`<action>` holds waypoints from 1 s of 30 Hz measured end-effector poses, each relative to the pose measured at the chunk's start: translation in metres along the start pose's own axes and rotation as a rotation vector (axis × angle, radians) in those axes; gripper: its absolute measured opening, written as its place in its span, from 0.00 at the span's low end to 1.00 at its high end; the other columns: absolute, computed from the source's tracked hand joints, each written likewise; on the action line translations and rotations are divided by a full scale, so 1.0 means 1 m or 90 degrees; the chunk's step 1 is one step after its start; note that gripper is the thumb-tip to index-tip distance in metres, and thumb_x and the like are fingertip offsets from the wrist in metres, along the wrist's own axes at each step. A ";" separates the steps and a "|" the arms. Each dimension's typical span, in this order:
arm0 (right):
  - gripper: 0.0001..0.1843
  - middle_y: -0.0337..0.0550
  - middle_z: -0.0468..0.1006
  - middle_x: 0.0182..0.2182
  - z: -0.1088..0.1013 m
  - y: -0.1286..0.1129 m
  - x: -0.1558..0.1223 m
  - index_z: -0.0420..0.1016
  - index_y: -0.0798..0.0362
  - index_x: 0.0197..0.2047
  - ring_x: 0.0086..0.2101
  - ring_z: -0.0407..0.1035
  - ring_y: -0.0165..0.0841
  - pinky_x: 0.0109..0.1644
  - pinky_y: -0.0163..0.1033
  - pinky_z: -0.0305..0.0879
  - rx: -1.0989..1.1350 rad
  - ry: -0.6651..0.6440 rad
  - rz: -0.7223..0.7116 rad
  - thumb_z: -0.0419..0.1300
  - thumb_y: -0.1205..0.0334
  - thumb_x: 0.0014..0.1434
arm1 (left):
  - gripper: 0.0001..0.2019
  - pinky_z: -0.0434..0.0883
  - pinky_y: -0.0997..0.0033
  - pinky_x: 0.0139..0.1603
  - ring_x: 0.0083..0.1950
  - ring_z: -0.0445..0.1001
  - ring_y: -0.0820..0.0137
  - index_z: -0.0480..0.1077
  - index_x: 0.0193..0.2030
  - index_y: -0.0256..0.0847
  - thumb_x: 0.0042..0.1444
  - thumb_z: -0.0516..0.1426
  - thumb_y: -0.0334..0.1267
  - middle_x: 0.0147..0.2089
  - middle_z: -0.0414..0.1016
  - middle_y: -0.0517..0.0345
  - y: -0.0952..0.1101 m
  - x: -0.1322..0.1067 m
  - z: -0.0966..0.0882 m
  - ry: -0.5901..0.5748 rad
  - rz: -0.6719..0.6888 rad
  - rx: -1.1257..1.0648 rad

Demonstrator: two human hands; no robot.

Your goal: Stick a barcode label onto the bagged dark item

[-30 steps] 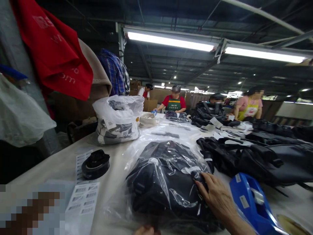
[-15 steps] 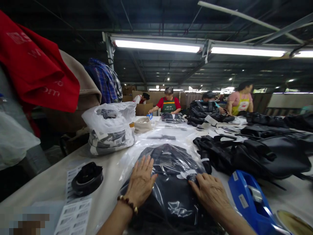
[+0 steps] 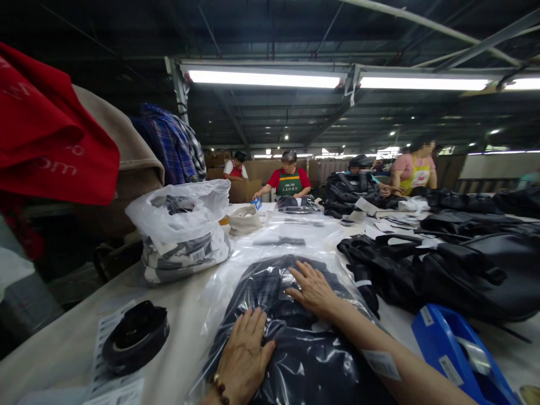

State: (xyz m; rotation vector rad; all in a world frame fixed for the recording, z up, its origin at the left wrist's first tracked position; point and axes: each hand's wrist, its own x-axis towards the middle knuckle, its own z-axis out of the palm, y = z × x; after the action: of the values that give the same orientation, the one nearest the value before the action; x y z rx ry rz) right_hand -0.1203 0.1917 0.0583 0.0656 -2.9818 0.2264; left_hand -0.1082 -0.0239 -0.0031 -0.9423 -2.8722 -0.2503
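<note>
Both hands are flat on the goods here: the left hand [image 3: 243, 351] is palm down with its thumb sticking out from the fingers, and the right hand [image 3: 314, 289] is a bit farther up with its fingers spread, so neither one's actually clamped on anything. Under them is a black bag [image 3: 312, 363] inside shiny clear plastic [image 3: 213, 295], sitting front and center on the pale desk [image 3: 179, 323]. There's a bead bracelet [image 3: 220, 389] on the left wrist, and a printed label [image 3: 382, 364] is on the right forearm. Just to the right of that arm sits a blue tape dispenser [image 3: 459, 354], and over on the left a black roll [image 3: 135, 337] lies on sheets of barcode labels [image 3: 99, 340]. Past the wrapped bag there's more flat clear plastic with a dark strip [image 3: 278, 241] showing on it. Farther up on the left you've got a white plastic bag [image 3: 181, 230] with grey-and-white stuff in it, right by a beige cloth thing [image 3: 244, 220]. The right side is a pile of black bags [image 3: 476, 275], with loose papers [image 3: 382, 228] near them. Across the desk, a person in a green apron [image 3: 290, 183] has one hand by a little blue item [image 3: 256, 202], and another in a yellow apron [image 3: 418, 174] stands off to the right.
</note>
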 end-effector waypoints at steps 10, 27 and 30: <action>0.37 0.53 0.49 0.66 0.048 0.016 0.003 0.51 0.50 0.66 0.64 0.39 0.49 0.64 0.59 0.38 0.042 -0.129 -0.004 0.45 0.39 0.60 | 0.22 0.73 0.53 0.53 0.59 0.66 0.57 0.63 0.58 0.36 0.62 0.47 0.45 0.60 0.63 0.52 -0.015 0.000 0.032 0.215 0.120 0.135; 0.37 0.58 0.51 0.64 0.043 0.015 0.008 0.53 0.54 0.65 0.64 0.41 0.53 0.63 0.63 0.39 0.077 -0.208 -0.009 0.47 0.40 0.59 | 0.21 0.66 0.47 0.59 0.61 0.63 0.56 0.64 0.57 0.38 0.60 0.50 0.44 0.60 0.64 0.50 -0.009 0.005 0.028 0.113 0.014 0.001; 0.35 0.60 0.59 0.61 0.024 0.009 0.004 0.58 0.56 0.62 0.61 0.50 0.53 0.61 0.62 0.47 0.086 -0.250 -0.029 0.49 0.42 0.59 | 0.21 0.62 0.48 0.62 0.63 0.60 0.58 0.63 0.58 0.37 0.60 0.50 0.43 0.61 0.62 0.49 -0.007 0.003 0.024 0.081 -0.011 -0.039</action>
State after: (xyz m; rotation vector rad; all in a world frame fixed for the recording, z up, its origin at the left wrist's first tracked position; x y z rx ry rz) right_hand -0.1280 0.1971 0.0345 0.2171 -3.3435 0.4578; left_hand -0.1163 -0.0231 -0.0273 -0.8777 -2.7718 -0.3874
